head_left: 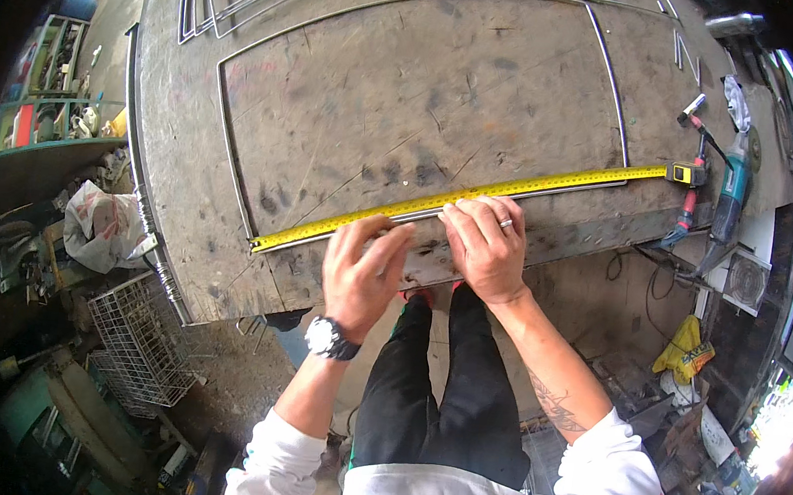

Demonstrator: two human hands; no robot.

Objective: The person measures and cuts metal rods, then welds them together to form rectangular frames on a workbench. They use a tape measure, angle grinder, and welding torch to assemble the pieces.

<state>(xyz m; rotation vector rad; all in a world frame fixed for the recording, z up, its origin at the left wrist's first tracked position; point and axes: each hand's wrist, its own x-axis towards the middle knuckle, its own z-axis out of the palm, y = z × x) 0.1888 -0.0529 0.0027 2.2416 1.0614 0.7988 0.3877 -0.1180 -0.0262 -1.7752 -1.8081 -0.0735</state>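
Both hands were over the near edge of a broad, scuffed grey-brown workbench [362, 103], well apart from each other's wrists but with fingers close. The left hand [357, 268], above a white-faced wristwatch on a black strap [330, 339], had its fingers loosely curled beside a long yellow steel tape-measure blade [563, 180]; whether it pinched anything could not be told. The right hand [485, 243], wearing a silver-coloured ring [506, 223], bent its fingers down at the blade's near edge; its grip, too, could not be made out.

The blade stretched slantwise just beyond both hands, its end left of the left hand and its black-and-yellow case [685, 173] well to the right of the right hand. A four-sided frame of thin, silvery metal rod [229, 129] lay flat beyond the hands, its near side running along the blade. Farther right of the right hand, past the case, lay a teal-and-black angle grinder [731, 197].
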